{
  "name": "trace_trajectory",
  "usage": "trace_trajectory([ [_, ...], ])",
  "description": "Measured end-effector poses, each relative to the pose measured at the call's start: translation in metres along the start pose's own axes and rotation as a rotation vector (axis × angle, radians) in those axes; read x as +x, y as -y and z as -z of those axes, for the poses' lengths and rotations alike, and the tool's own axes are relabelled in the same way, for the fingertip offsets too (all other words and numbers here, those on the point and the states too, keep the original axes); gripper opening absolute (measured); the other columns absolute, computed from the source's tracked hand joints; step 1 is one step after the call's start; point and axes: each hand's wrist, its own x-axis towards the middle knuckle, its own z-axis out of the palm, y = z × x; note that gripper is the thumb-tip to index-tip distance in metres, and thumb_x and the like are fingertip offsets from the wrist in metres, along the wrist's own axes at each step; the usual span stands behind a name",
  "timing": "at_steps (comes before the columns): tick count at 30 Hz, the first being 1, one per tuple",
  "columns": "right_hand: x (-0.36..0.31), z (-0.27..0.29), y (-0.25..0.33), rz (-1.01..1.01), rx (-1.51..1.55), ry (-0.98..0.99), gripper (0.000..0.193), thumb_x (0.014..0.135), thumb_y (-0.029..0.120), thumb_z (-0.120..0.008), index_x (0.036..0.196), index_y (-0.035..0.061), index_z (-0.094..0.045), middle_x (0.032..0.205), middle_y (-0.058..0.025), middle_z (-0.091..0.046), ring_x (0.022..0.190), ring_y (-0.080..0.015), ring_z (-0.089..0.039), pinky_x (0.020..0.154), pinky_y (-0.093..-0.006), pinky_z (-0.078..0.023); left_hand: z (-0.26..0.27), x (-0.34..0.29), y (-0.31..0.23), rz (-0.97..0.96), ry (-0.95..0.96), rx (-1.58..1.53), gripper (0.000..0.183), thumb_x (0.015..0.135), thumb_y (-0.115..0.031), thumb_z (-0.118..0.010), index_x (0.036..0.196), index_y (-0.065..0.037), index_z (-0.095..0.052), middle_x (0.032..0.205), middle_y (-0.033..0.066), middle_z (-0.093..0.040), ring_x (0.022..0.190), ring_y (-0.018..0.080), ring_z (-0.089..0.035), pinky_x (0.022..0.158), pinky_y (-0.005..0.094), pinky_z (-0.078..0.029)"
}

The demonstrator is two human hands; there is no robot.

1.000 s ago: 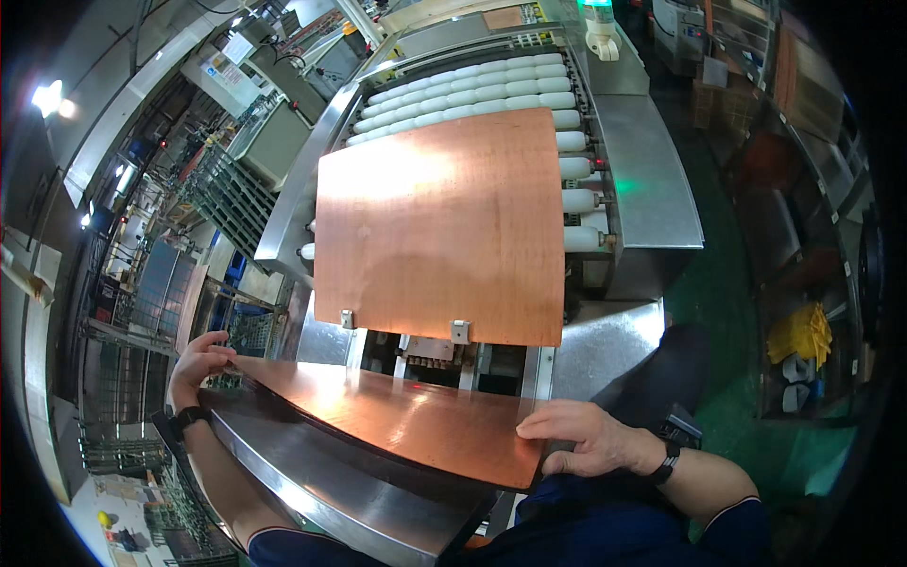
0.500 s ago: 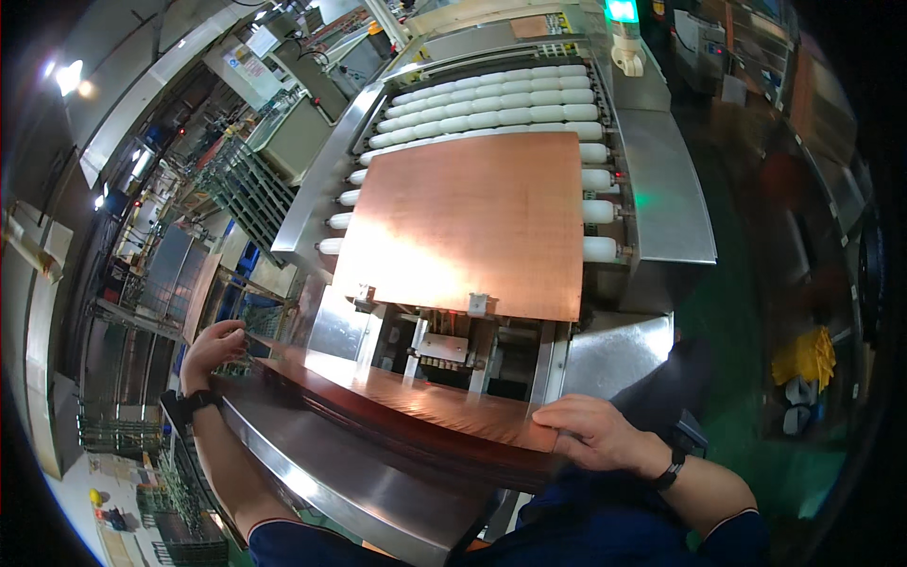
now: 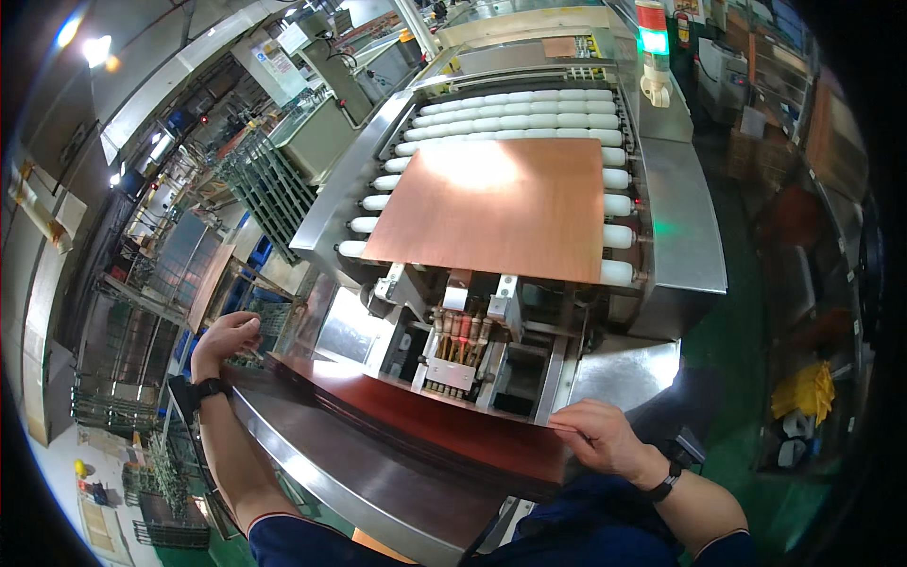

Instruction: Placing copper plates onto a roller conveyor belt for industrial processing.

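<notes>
My right hand [image 3: 609,439] pinches the right end of a thin copper sheet [image 3: 444,418], thumb and fingers closed on its upper edge. At the sheet's left corner my left hand [image 3: 225,346] is closed, its fingers curled in; the exact grip is partly blurred. The sheet is tilted steeply, its reddish-brown side towards me, in front of a machine's feed end. A larger-looking copper panel [image 3: 496,208] lies flat on the white rollers [image 3: 515,121] beyond. Between the two sits a metal feed mechanism [image 3: 452,370] with several small brownish and red fittings.
A steel ledge [image 3: 364,468] runs below the held sheet. Steel side covers [image 3: 675,213] flank the rollers. A signal lamp [image 3: 653,52] glows green at far right. Green racks [image 3: 265,184] stand left, and a yellow cloth [image 3: 803,389] hangs at right.
The copper panel on the rollers has moved farther away, uncovering more of the feed mechanism. The held sheet has tilted more upright, its shiny face turning out of sight. My view has shifted slightly.
</notes>
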Motion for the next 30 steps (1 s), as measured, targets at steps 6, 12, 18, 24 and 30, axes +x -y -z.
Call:
trace_trajectory([
  [6,-0.004,-0.005,-0.004,0.037,-0.041,-0.01,0.022,0.086,0.006,-0.072,0.107,0.0048,-0.068,0.096,-0.0103,-0.072,0.085,-0.0302,-0.068,0.074,-0.0386,-0.055,0.001,-0.001,-0.004,0.019,0.007,0.058,0.033,0.098,-0.042,-0.061,0.102,-0.009,-0.069,0.084,-0.0006,-0.069,0.075,0.0094,-0.064,0.067,0.0268,-0.051],
  [12,-0.005,-0.004,-0.002,0.057,-0.004,0.02,0.018,0.087,0.008,-0.071,0.105,0.0066,-0.069,0.094,-0.0098,-0.072,0.083,-0.0306,-0.068,0.071,-0.0386,-0.055,-0.001,-0.001,-0.007,-0.014,-0.006,0.049,0.032,0.098,-0.038,-0.06,0.095,-0.007,-0.069,0.082,0.0012,-0.07,0.074,0.0114,-0.065,0.065,0.0286,-0.051],
  [18,-0.006,-0.004,0.003,0.057,0.004,0.05,0.013,0.09,0.01,-0.07,0.103,0.0065,-0.069,0.093,-0.0111,-0.071,0.085,-0.0323,-0.068,0.072,-0.0395,-0.055,-0.003,-0.011,-0.013,-0.035,-0.036,0.086,0.031,0.097,-0.035,-0.061,0.09,-0.006,-0.07,0.081,0.0016,-0.07,0.073,0.0116,-0.065,0.065,0.0289,-0.051],
  [24,-0.009,-0.006,0.005,0.033,0.068,0.014,0.015,0.092,0.012,-0.068,0.105,0.0048,-0.069,0.099,-0.0113,-0.071,0.088,-0.0318,-0.068,0.075,-0.0391,-0.055,-0.006,-0.015,-0.021,-0.002,-0.066,0.096,0.031,0.094,-0.034,-0.063,0.093,-0.005,-0.072,0.078,0.0023,-0.071,0.07,0.0112,-0.065,0.061,0.0285,-0.051],
  [30,-0.012,-0.008,0.003,0.036,0.027,0.007,0.017,0.092,0.014,-0.068,0.106,0.0046,-0.069,0.101,-0.0109,-0.071,0.089,-0.0317,-0.068,0.076,-0.0389,-0.055,0.0,-0.005,-0.005,-0.031,-0.055,0.128,0.031,0.096,-0.031,-0.06,0.09,-0.003,-0.071,0.076,0.0032,-0.07,0.065,0.0118,-0.063,0.058,0.0289,-0.05],
])
